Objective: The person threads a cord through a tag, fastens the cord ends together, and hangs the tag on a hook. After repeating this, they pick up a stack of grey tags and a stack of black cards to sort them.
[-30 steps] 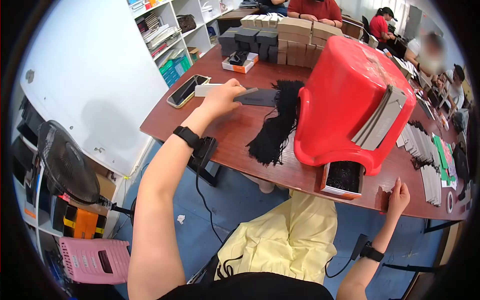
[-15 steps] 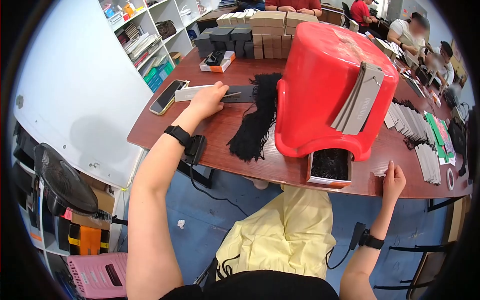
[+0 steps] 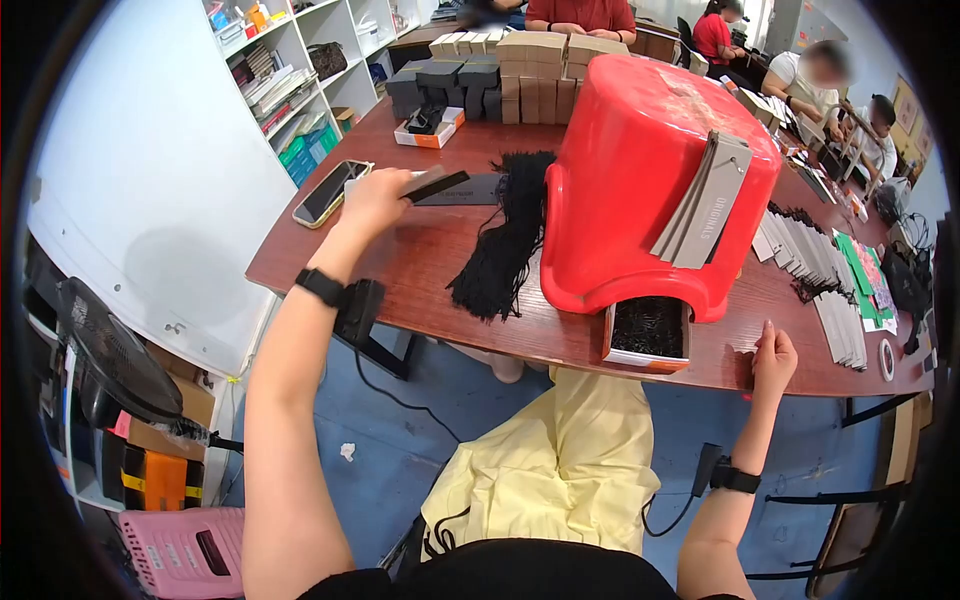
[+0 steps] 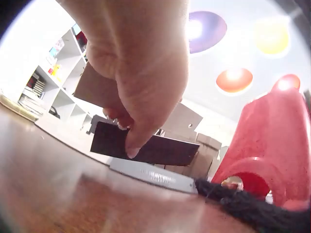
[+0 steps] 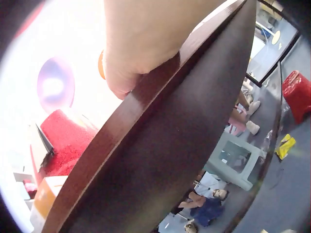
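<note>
My left hand (image 3: 376, 205) is over the far left of the table. It pinches a dark tag (image 4: 109, 141) under the thumb, with a grey-brown card (image 4: 95, 90) in the same grip. Below lies a dark printed tag (image 3: 465, 190), its end at a bundle of black strings (image 3: 500, 240). A phone (image 3: 330, 195) is just left of that hand. My right hand (image 3: 773, 362) rests at the table's front edge, holding nothing, fingers loosely curled.
An upturned red stool (image 3: 655, 180) with grey tags (image 3: 705, 205) on its side stands mid-table over a box of black strings (image 3: 648, 330). Behind are stacks of brown tags (image 3: 540, 85) and a small box (image 3: 430, 130). Rows of grey tags (image 3: 815, 260) lie right.
The left hand has drawn back slightly and lifted, and the dark tag in its grip now shows tilted above the table. The head view has shifted. The right hand stays at the table edge.
</note>
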